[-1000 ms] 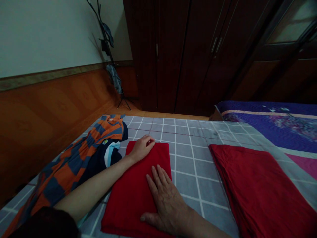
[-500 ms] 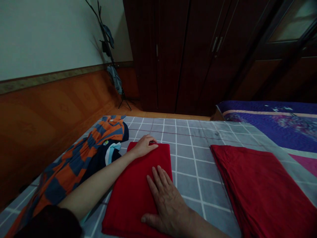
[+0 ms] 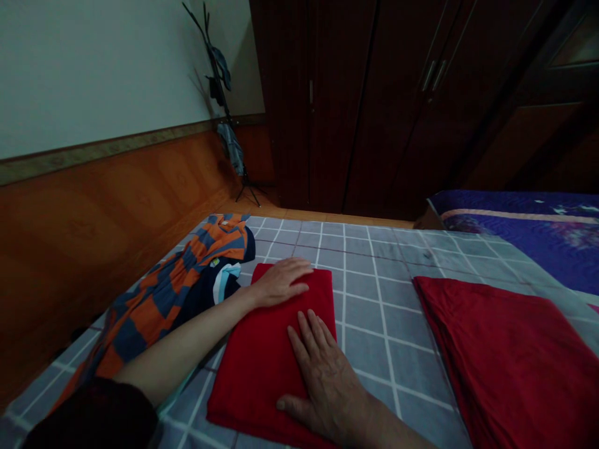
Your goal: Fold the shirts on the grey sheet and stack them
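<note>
A folded red cloth [image 3: 262, 374] lies on the grey checked bedspread [image 3: 374, 299] in front of me. My left hand [image 3: 281, 282] rests on its far part, fingers stretched to the right. Nearer to me, my right hand [image 3: 322, 374] lies flat on the cloth's right side, with its fingers and thumb spread. Neither hand holds anything. To the right, a second folded red cloth [image 3: 510, 355] lies apart from both hands.
Orange and blue checked clothing [image 3: 154, 305] and a dark blue garment [image 3: 201, 293] lie left of my left forearm. Beyond the bed stand a coat rack [image 3: 219, 75] and a dark wardrobe [image 3: 337, 112]. A purple bedspread [image 3: 515, 224] is at the right.
The view has shifted, so everything appears a little further right. My left hand's fingers, curled before, are now flatter on the red cloth. My right hand stays on the cloth.
</note>
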Available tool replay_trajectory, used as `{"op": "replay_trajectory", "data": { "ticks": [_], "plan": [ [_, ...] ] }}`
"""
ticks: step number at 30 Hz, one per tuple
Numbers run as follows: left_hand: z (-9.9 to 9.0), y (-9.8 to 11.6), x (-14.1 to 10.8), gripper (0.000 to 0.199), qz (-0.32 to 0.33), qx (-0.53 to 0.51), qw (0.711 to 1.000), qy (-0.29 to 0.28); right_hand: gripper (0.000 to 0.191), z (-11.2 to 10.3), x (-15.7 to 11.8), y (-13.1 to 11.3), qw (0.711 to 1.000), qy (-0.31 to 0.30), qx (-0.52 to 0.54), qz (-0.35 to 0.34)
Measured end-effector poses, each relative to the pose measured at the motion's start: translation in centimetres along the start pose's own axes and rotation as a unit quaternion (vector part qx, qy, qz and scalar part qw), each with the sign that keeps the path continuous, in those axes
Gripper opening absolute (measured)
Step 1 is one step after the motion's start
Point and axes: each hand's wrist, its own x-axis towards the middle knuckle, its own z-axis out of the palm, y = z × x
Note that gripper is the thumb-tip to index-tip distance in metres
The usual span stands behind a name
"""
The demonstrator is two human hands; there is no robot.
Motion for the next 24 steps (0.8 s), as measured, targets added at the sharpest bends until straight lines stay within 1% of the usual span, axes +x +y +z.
{"op": "replay_trajectory", "data": {
  "ticks": [1, 2, 3, 4, 6, 7, 8, 9, 11, 13, 15, 18, 19, 20, 21, 22, 24],
  "plan": [
    [-0.3, 0.0, -0.4, 0.038, 0.033, 0.033, 0.998, -0.047, 0.09, 0.1, 0.0, 0.0, 1.0, 0.002, -0.004, -0.003],
    [-0.8, -0.2, -0.7, 0.045, 0.047, 0.077, 0.993, -0.081, 0.09, 0.1, 0.1, 0.0, 1.0, 0.003, -0.006, -0.003],
    [-1.4, -0.5, -1.0, 0.049, 0.041, 0.126, 0.986, -0.097, 0.091, 0.1, 0.2, 0.0, 1.0, 0.003, -0.008, -0.003],
    [-2.0, -0.7, -1.2, 0.049, 0.017, 0.171, 0.981, -0.095, 0.092, 0.0, 0.3, 0.0, 1.0, 0.002, -0.009, -0.001],
    [-3.1, -0.5, -2.2, 0.051, -0.034, 0.218, 0.973, -0.068, 0.094, -0.1, 0.4, -0.2, 1.0, -0.002, -0.01, 0.004],
    [-3.4, 0.1, -3.0, 0.054, -0.033, 0.221, 0.973, -0.066, 0.095, -0.2, 0.4, -0.3, 1.0, -0.005, -0.012, 0.005],
    [-3.5, 1.0, -4.1, 0.058, -0.015, 0.214, 0.974, -0.077, 0.096, -0.3, 0.5, -0.4, 1.0, -0.007, -0.013, 0.005],
    [-3.4, 2.0, -5.4, 0.063, 0.012, 0.204, 0.974, -0.096, 0.096, -0.3, 0.5, -0.5, 1.0, -0.009, -0.014, 0.005],
    [-2.7, 3.9, -8.7, 0.075, 0.072, 0.169, 0.97, -0.16, 0.094, -0.5, 0.5, -0.6, 1.0, -0.011, -0.017, 0.005],
    [-2.1, 4.7, -11.9, 0.083, 0.082, 0.154, 0.964, -0.201, 0.092, -0.5, 0.5, -0.7, 1.0, -0.013, -0.017, 0.007],
    [-2.2, 3.9, -14.6, 0.078, 0.033, 0.171, 0.966, -0.192, 0.092, -0.5, 0.4, -0.8, 1.0, -0.016, -0.015, 0.01],
    [-3.2, 1.8, -17.2, 0.067, -0.078, 0.215, 0.966, -0.124, 0.093, -0.4, 0.4, -0.7, 1.0, -0.017, -0.016, 0.018],
    [-3.5, 1.5, -17.8, 0.065, -0.101, 0.224, 0.964, -0.1, 0.092, -0.3, 0.5, -0.7, 1.0, -0.016, -0.017, 0.02],
    [-3.7, 1.5, -18.3, 0.065, -0.11, 0.228, 0.964, -0.083, 0.092, -0.2, 0.5, -0.6, 1.0, -0.012, -0.018, 0.019],
    [-3.7, 2.0, -18.7, 0.067, -0.104, 0.227, 0.965, -0.075, 0.093, 0.0, 0.5, -0.5, 1.0, -0.008, -0.02, 0.017],
    [-3.5, 2.7, -19.0, 0.07, -0.086, 0.221, 0.968, -0.077, 0.093, 0.1, 0.5, -0.4, 1.0, -0.001, -0.022, 0.012],
    [-2.4, 4.4, -19.6, 0.076, -0.029, 0.202, 0.974, -0.1, 0.093, 0.5, 0.4, -0.3, 0.999, 0.015, -0.029, 0.0]
  ]
}}
